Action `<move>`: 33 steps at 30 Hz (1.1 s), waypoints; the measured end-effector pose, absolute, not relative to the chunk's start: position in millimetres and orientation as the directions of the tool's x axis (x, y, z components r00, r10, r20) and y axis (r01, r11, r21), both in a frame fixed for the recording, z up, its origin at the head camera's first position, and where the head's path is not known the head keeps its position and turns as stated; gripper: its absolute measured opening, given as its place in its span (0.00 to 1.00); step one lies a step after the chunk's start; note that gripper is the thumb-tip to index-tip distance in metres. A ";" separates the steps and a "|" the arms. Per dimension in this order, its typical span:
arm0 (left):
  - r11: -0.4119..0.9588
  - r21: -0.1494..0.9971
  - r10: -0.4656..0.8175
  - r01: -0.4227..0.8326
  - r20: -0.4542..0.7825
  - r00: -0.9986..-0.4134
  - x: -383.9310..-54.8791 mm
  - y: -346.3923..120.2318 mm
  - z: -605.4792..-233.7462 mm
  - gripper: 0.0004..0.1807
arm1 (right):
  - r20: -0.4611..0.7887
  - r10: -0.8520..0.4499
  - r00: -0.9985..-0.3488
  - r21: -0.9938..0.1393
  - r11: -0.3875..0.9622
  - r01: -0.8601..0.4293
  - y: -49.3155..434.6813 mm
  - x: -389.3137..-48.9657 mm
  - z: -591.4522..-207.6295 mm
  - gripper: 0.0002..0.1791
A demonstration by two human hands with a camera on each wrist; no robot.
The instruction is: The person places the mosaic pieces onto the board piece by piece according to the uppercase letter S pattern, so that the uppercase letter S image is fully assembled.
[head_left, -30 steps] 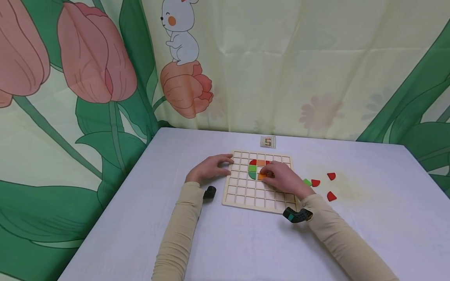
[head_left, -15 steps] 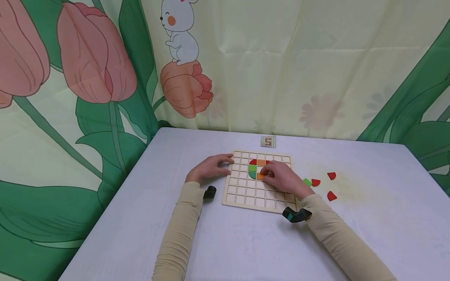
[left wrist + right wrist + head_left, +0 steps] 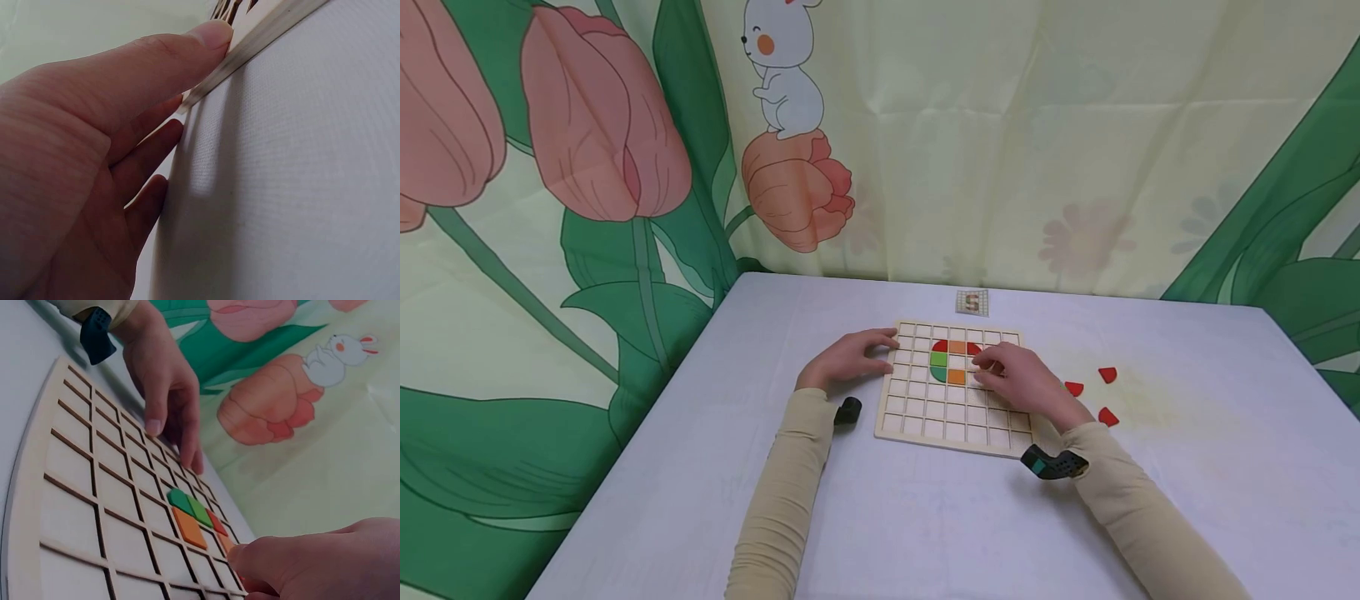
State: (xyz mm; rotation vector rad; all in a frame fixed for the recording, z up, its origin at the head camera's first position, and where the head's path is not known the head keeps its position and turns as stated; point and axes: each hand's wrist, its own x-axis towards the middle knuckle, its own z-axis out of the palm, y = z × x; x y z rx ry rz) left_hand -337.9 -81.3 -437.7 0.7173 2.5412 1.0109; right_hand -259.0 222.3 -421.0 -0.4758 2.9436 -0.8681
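A wooden grid board (image 3: 925, 439) lies on the table with coloured tiles in several of its cells. Along its left edge my left hand (image 3: 850, 358) rests, thumb and fingers extended against the frame; the left wrist view shows the thumb (image 3: 209, 37) touching the edge. Just right of an orange square tile (image 3: 957, 377), my right hand (image 3: 1022, 379) hovers over the board, thumb and fingers apart, with nothing seen between them. A green square (image 3: 938, 359), a dark green rounded tile (image 3: 179, 499) and red rounded tiles (image 3: 940, 345) sit around an uncovered cell.
Loose red quarter-round tiles (image 3: 1107, 375) lie right of the board on the white table (image 3: 700, 467). A small pattern card (image 3: 972, 302) lies beyond the board's far edge. A printed curtain (image 3: 955, 167) hangs behind the table.
My right hand has moved right, away from the orange tile, which stays in its cell. Its wrist now covers the loose green tile. The left hand keeps its place.
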 end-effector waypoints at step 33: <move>0.626 0.709 0.546 0.326 -0.100 -0.832 -337.6 -80.2 -438.7 0.23 | -0.083 -0.104 -0.991 -0.489 0.871 -0.050 334.1 -219.3 -421.7 0.21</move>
